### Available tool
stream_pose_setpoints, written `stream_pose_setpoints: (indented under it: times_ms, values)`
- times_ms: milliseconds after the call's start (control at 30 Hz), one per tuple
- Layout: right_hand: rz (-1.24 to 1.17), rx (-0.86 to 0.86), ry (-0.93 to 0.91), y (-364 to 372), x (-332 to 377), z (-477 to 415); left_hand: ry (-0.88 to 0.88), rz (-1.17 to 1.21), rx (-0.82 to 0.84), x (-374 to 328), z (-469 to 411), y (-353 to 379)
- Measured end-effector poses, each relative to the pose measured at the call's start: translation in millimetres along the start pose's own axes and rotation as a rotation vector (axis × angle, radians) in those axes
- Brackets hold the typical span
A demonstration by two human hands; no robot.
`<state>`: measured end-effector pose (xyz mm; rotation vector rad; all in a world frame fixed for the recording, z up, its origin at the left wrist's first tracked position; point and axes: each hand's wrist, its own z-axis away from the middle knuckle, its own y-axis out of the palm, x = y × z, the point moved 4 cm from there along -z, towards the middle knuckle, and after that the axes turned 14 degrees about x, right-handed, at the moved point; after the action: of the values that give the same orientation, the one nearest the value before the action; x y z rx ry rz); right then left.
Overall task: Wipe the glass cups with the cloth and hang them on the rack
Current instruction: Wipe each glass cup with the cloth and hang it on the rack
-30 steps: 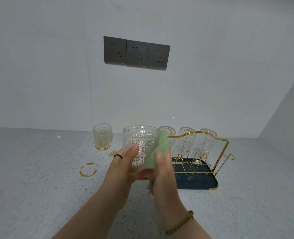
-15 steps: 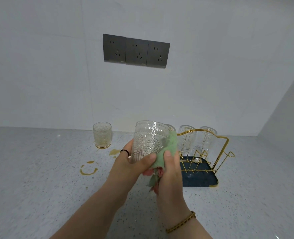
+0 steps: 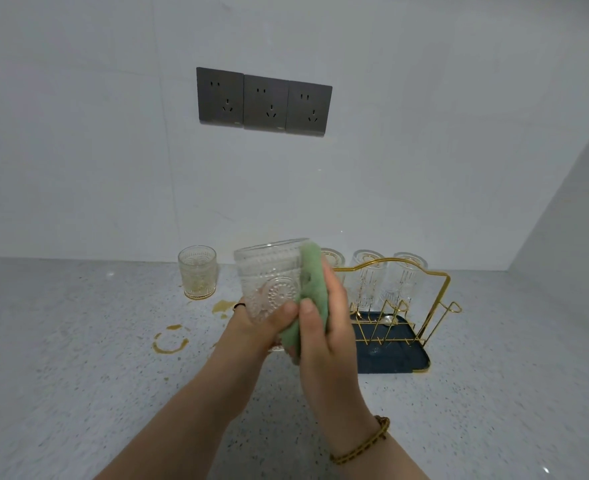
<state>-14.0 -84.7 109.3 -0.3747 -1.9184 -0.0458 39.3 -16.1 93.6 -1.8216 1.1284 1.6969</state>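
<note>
Since half a second ago the held cup (image 3: 269, 278) has shifted slightly toward 9 o'clock, and the green cloth (image 3: 312, 282) now reaches up to its rim. The left hand (image 3: 262, 327) grips the cup's lower wall, fingers curled round it and thumb across the front. The right hand (image 3: 324, 327) pinches the cloth between thumb and fingers, pressing it on the cup's 3 o'clock side. This cup is held above the worktop (image 3: 78, 375), at 9 o'clock of the gold rack (image 3: 438, 299), where three hung cups (image 3: 367, 282) sit upside down. A second cup (image 3: 197, 271) stands at 9 o'clock of the held one, near yellowish spills (image 3: 170, 341).
</note>
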Motion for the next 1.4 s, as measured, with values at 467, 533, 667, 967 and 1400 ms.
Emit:
stream_pose_setpoints:
  times_ms: [467,533,667,967,1400]
  values:
    - [-0.494,0.017,0.173,-7.6,-14.1,-6.0,-0.058,0.220,-0.044,11.9,6.3,-9.9]
    - [-0.171,0.032,0.081,-2.0,-4.3,-2.3,-0.041,0.196,-0.003,5.0,7.4,-4.8]
    - [0.090,0.132,-0.100,5.9,-3.3,1.3,0.004,0.163,0.013,0.4,9.1,-5.6]
    - [0.332,0.093,-0.117,18.0,-7.8,-1.8,-0.024,0.245,-0.009,4.9,13.1,-9.1]
    - [-0.621,-0.029,0.203,-1.9,-28.4,-5.4,-0.093,-0.241,-0.194,-3.1,13.8,-7.9]
